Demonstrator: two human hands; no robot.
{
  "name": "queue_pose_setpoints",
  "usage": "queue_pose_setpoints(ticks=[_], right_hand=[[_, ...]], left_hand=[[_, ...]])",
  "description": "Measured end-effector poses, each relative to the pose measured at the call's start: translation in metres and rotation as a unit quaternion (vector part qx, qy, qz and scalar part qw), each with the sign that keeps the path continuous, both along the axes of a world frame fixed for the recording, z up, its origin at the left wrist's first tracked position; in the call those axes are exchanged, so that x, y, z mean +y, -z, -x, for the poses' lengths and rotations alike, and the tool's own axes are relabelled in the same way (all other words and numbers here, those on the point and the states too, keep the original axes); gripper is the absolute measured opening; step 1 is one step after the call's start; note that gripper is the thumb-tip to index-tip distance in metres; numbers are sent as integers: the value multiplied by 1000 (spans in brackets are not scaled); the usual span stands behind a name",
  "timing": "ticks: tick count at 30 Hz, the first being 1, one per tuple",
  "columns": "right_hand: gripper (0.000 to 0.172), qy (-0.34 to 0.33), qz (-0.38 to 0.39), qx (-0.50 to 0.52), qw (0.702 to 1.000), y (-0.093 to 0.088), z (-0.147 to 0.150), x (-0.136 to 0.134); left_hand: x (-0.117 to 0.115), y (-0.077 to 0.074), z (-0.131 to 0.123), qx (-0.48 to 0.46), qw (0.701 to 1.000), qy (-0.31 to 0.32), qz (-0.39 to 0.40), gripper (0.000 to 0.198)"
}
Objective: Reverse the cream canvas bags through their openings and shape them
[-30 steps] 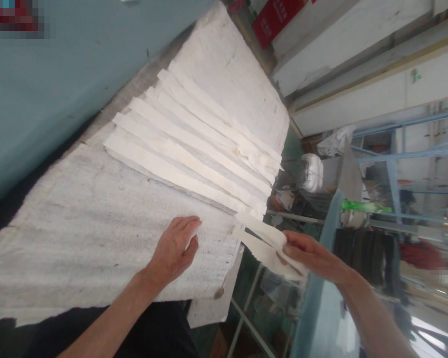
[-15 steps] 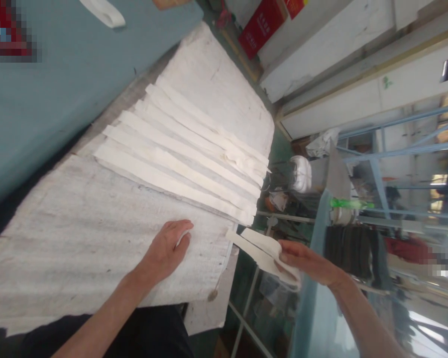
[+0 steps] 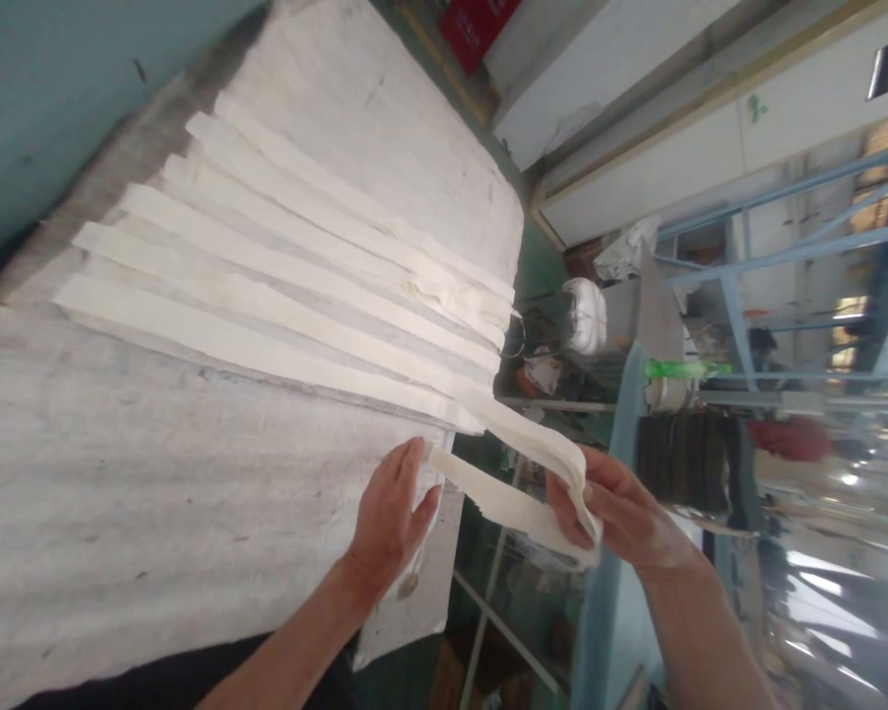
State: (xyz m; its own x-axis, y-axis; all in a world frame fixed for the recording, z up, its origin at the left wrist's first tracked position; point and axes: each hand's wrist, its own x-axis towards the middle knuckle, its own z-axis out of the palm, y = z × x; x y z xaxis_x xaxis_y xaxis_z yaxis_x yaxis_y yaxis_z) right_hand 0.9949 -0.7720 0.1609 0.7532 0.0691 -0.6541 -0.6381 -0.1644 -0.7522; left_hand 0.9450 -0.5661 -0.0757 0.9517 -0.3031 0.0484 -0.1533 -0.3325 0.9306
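Note:
My right hand (image 3: 626, 508) is closed around a folded cream fabric strip (image 3: 522, 508), off the right edge of the padded board. The strip bends in a loop at my fingers. One of its ends runs to the board's edge by my left fingertips; the other reaches the lowest laid strips. My left hand (image 3: 391, 513) rests low over the board with fingers stretched and thumb apart. Whether its fingertips touch the strip end, I cannot tell. Several cream strips (image 3: 266, 296) lie side by side across the whitish cloth-covered board (image 3: 214, 473), slightly crumpled near their right ends.
A blue-grey surface (image 3: 66, 89) borders the board at upper left. Beyond the right edge are a metal frame (image 3: 488, 602), a white bundle (image 3: 584, 316), a light-blue table edge (image 3: 611, 552) and a stack of dark cloth (image 3: 685, 468). A red box (image 3: 478, 30) stands at the back.
My left hand has moved right to the board's edge beside the strip end. The strip in my right hand has opened into a wider loop. The view has shifted, bringing the board closer.

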Motion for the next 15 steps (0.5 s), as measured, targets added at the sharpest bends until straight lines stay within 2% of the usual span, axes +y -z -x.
queue_pose_setpoints(ticks=[3,7,12,15], right_hand=[[46,21,-10,-31,999,-1,-5,6],[42,28,-38,-81,996,0,-8,13],[30,52,-87,-94,990,10,-1,16],[28,72,-96,-98,988,14,2,18]], left_hand=[[-11,4,1,10,1000,-11,-22,49],[-28,11,-2,28,999,-11,-45,30],[-51,17,12,33,996,81,2,22],[-51,17,22,35,990,131,41,22]])
